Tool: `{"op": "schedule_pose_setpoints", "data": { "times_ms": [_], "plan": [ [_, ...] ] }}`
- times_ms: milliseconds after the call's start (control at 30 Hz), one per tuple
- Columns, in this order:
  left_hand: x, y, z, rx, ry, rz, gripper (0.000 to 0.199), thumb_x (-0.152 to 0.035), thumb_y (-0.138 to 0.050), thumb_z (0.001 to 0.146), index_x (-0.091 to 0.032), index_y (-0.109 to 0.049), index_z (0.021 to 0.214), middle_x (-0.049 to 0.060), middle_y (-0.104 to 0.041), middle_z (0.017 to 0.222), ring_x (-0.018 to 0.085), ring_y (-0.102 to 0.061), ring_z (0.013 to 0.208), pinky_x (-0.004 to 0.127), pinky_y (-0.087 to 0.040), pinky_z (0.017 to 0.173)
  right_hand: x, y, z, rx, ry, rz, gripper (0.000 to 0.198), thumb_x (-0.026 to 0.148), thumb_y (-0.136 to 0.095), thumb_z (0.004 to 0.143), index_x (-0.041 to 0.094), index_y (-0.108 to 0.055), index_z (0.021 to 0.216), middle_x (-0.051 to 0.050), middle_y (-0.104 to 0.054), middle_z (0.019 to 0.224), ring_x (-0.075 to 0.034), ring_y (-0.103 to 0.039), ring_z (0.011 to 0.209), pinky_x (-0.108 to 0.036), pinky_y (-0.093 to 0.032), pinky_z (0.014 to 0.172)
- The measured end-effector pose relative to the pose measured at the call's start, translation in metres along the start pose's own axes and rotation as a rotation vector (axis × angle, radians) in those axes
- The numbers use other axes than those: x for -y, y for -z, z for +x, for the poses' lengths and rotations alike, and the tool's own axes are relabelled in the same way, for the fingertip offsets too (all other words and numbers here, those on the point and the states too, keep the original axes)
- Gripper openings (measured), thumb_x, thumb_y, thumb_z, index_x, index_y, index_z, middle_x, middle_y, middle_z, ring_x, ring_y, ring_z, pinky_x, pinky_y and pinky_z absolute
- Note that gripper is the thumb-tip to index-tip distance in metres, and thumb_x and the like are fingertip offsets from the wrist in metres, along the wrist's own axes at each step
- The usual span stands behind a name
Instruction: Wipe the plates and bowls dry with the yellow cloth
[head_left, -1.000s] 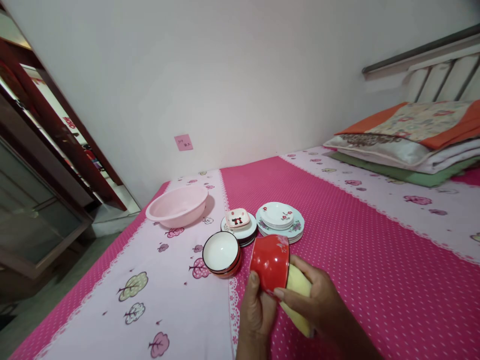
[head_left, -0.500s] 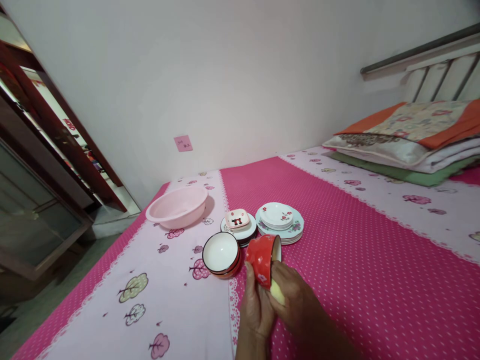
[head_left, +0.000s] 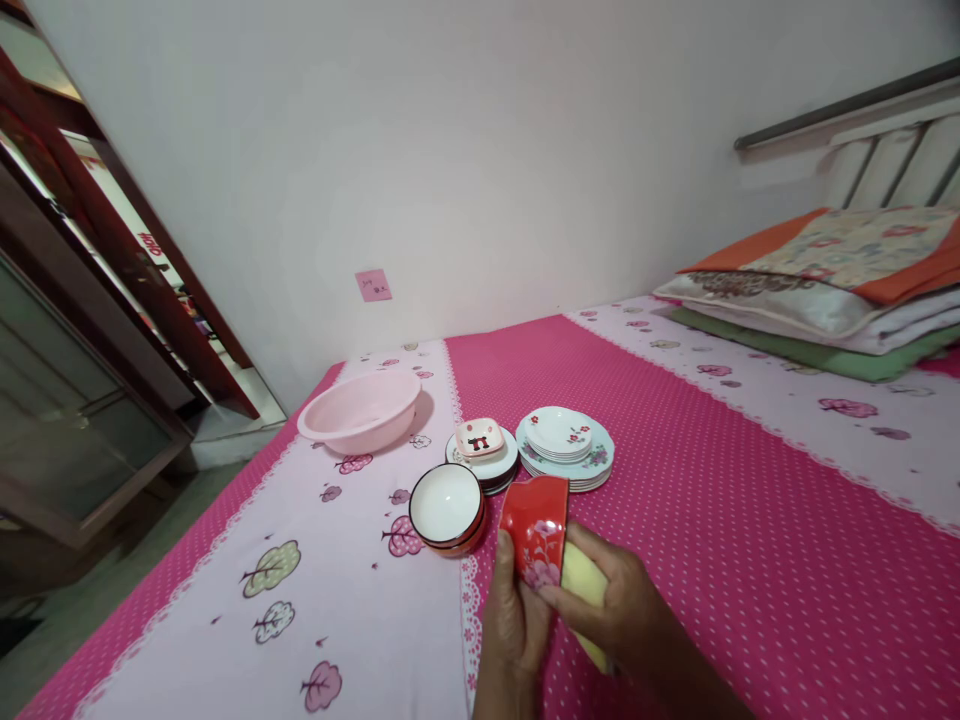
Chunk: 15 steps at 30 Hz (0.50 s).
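Observation:
A red bowl with pink flowers on its outside is held on its side, its mouth turned to the right. My left hand grips it from below, thumb along the base. A yellow cloth or sponge sits in my right hand, pressed at the bowl's rim; some of those fingers are hidden behind the bowl. Just left stands a stack of white-lined bowls with dark rims. Behind are a small rectangular dish on stacked dark-edged plates, and floral plates piled on larger pale ones.
A pink basin rests on the bedspread at the left, near the wall. Folded bedding and pillows lie at the far right by a railing. Past the bed's left edge are floor and a doorway.
The red bowl has turned, so its mouth now faces right and away from view. My right hand has shifted right and outward, showing more of the yellow cloth or sponge.

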<state>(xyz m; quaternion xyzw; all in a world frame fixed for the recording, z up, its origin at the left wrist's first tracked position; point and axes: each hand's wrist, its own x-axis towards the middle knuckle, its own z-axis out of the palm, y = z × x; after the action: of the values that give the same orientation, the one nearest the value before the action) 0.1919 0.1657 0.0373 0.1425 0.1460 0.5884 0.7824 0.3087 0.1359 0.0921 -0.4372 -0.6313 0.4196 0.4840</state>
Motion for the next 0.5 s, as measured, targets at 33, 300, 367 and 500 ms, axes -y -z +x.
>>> {"op": "schedule_pose_setpoints", "data": {
  "times_ms": [33,300,367,500],
  "plan": [
    [-0.002,0.0,0.0,-0.007,0.014,-0.012,0.046,-0.054,-0.075,0.085,-0.016,-0.08,0.112,0.015,-0.076,0.125,0.032,-0.063,0.129,0.048,-0.038,0.121,-0.006,-0.004,0.0,-0.009,0.091,-0.115,0.034,0.023,-0.065,0.08,0.021,-0.069,0.114,-0.006,-0.077,0.102,-0.024,-0.072,0.088,-0.033,-0.058,0.076],
    [-0.011,-0.008,-0.001,-0.022,0.042,-0.063,0.052,-0.056,-0.065,0.092,-0.013,-0.076,0.119,0.017,-0.073,0.131,0.03,-0.052,0.141,0.044,-0.038,0.121,-0.052,-0.027,0.003,-0.087,0.377,-0.468,0.031,0.013,-0.051,0.089,0.021,-0.068,0.113,-0.012,-0.073,0.107,-0.029,-0.066,0.102,-0.045,-0.053,0.088],
    [-0.011,-0.01,-0.001,-0.009,0.032,-0.033,0.049,-0.054,-0.063,0.095,-0.014,-0.076,0.121,0.015,-0.072,0.133,0.029,-0.054,0.14,0.043,-0.037,0.122,-0.044,-0.022,0.003,-0.106,0.294,-0.347,0.032,0.015,-0.053,0.088,0.02,-0.068,0.116,-0.012,-0.074,0.109,-0.028,-0.068,0.103,-0.042,-0.055,0.088],
    [-0.009,-0.009,-0.003,0.022,-0.005,0.034,0.044,-0.048,-0.076,0.087,-0.016,-0.078,0.116,0.015,-0.075,0.128,0.033,-0.056,0.138,0.047,-0.037,0.122,-0.015,-0.004,-0.002,-0.075,-0.107,0.231,0.044,0.036,-0.076,0.08,0.02,-0.067,0.12,-0.007,-0.078,0.099,-0.027,-0.074,0.088,-0.034,-0.059,0.074]
  ]
}}
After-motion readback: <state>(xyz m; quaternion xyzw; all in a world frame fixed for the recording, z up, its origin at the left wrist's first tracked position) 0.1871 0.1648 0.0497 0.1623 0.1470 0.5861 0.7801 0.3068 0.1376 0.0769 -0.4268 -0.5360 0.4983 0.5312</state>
